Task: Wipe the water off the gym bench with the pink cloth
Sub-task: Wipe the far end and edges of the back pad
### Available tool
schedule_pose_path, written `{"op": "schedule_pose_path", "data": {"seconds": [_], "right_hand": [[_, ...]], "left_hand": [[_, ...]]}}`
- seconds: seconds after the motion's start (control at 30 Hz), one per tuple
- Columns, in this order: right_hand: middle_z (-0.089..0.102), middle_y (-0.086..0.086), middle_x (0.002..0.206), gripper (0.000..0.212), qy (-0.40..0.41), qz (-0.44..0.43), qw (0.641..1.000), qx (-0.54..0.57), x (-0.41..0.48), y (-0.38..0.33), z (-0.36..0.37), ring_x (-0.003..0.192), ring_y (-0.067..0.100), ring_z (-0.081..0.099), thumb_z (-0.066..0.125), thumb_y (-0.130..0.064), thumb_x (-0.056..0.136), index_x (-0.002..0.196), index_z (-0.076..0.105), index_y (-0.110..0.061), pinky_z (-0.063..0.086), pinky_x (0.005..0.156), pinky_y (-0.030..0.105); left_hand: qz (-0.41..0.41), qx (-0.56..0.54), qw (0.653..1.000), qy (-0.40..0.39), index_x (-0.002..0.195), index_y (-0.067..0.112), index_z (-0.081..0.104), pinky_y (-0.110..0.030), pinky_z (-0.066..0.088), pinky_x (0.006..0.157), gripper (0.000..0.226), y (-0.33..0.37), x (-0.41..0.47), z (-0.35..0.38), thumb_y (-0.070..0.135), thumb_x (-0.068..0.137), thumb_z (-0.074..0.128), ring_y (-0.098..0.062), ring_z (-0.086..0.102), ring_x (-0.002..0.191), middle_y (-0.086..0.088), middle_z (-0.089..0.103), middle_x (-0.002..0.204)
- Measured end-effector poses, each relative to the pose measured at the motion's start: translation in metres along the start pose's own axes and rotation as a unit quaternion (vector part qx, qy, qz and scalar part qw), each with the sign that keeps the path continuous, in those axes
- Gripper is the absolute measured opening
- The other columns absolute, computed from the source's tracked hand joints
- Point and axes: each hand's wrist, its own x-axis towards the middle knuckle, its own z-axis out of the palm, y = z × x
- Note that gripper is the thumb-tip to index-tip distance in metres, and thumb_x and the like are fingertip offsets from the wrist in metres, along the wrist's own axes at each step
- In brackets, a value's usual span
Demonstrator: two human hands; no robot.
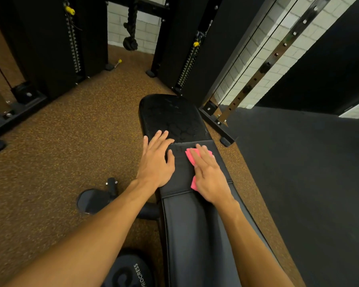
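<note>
The pink cloth [190, 158] was pressed flat under the straight fingers [204, 157] of the right hand [211, 180], the wet bench [172, 117] stretched lengthwise beyond them.

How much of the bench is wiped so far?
Done: the near pad looks dry and even. In hand: the right hand presses the pink cloth flat on the middle section, and the left hand rests beside it. Left: the far pad shows wet streaks.
</note>
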Motion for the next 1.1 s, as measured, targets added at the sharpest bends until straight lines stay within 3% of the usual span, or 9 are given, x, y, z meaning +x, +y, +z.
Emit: {"op": "schedule_pose_path", "data": {"seconds": [0.13,0.23,0.33,0.4,0.53,0.73,0.9,1.0,1.1], "right_hand": [[0.02,0.009,0.176,0.053,0.04,0.116,0.992,-0.039,0.026,-0.001,-0.003,0.165,0.027,0.004,0.033,-0.015,0.113,0.165,0.033,-0.018,0.003,0.134,0.047],[0.021,0.011,0.175,0.053,0.034,0.062,0.996,-0.047,0.039,-0.023,0.008,0.165,0.028,0.005,0.036,-0.014,0.111,0.165,0.035,-0.017,0.004,0.133,0.051],[0.017,0.0,0.177,0.053,-0.016,-0.03,0.999,-0.011,0.017,-0.019,0.01,0.165,0.017,0.001,0.033,-0.018,0.113,0.166,0.033,-0.025,-0.001,0.134,0.042],[0.017,-0.003,0.176,0.052,-0.013,-0.009,1.0,0.003,0.004,-0.007,0.004,0.164,0.013,0.001,0.032,-0.021,0.115,0.166,0.034,-0.028,0.0,0.134,0.039],[0.023,0.011,0.175,0.053,0.035,0.093,0.994,-0.042,0.031,-0.013,0.001,0.165,0.028,0.006,0.035,-0.014,0.111,0.164,0.036,-0.017,0.008,0.133,0.052],[0.018,0.001,0.176,0.055,-0.02,-0.034,0.999,-0.018,0.015,-0.025,0.012,0.165,0.017,0.001,0.036,-0.015,0.111,0.166,0.034,-0.025,0.001,0.134,0.044],[0.019,0.009,0.176,0.054,0.035,0.096,0.994,-0.05,0.029,-0.022,0.005,0.165,0.027,0.003,0.035,-0.016,0.111,0.165,0.033,-0.018,0.004,0.134,0.049],[0.021,0.01,0.175,0.054,0.023,0.035,0.998,-0.041,0.038,-0.044,0.015,0.165,0.028,0.005,0.038,-0.015,0.111,0.165,0.034,-0.018,0.005,0.133,0.05],[0.019,-0.002,0.176,0.052,-0.019,-0.044,0.999,-0.003,0.018,-0.039,0.015,0.165,0.014,0.001,0.035,-0.019,0.114,0.166,0.033,-0.026,-0.001,0.134,0.038]], "left_hand": [[-0.001,-0.009,1.0,0.003,0.148,0.017,0.056,-0.046,-0.004,0.132,0.042,0.004,0.003,-0.001,0.02,0.107,0.048,-0.012,0.013,0.162,0.001,0.036,0.169],[0.003,-0.007,1.0,0.001,0.149,0.017,0.055,-0.044,-0.005,0.132,0.042,0.001,0.003,-0.002,0.019,0.107,0.048,-0.012,0.013,0.162,0.0,0.036,0.169],[0.007,0.0,1.0,-0.013,0.15,0.016,0.054,-0.043,-0.006,0.132,0.043,-0.002,0.0,-0.002,0.019,0.108,0.047,-0.012,0.012,0.162,0.0,0.035,0.169],[0.012,0.001,1.0,-0.019,0.15,0.016,0.054,-0.043,-0.006,0.132,0.042,-0.002,0.0,-0.003,0.02,0.108,0.047,-0.013,0.012,0.162,0.0,0.034,0.169],[0.018,0.013,0.999,-0.029,0.152,0.017,0.052,-0.043,-0.005,0.132,0.043,-0.001,0.004,-0.007,0.022,0.109,0.046,-0.014,0.013,0.162,0.0,0.034,0.17],[0.014,0.034,0.995,-0.092,0.158,0.018,0.043,-0.039,-0.005,0.132,0.048,-0.005,0.003,-0.019,0.027,0.111,0.044,-0.01,0.006,0.162,0.002,0.025,0.173],[0.0,0.034,0.996,-0.08,0.157,0.017,0.045,-0.036,0.014,0.132,0.05,-0.008,0.0,-0.037,0.031,0.109,0.049,-0.011,0.012,0.161,0.002,0.028,0.172],[-0.003,0.057,0.996,-0.064,0.158,0.016,0.045,-0.042,0.017,0.132,0.052,-0.013,-0.009,-0.044,0.035,0.11,0.049,-0.016,0.012,0.162,-0.002,0.025,0.173],[-0.025,0.052,0.996,-0.064,0.159,0.021,0.043,-0.043,0.021,0.13,0.053,-0.015,-0.017,-0.047,0.039,0.11,0.048,-0.019,0.015,0.162,0.002,0.021,0.174]]}}
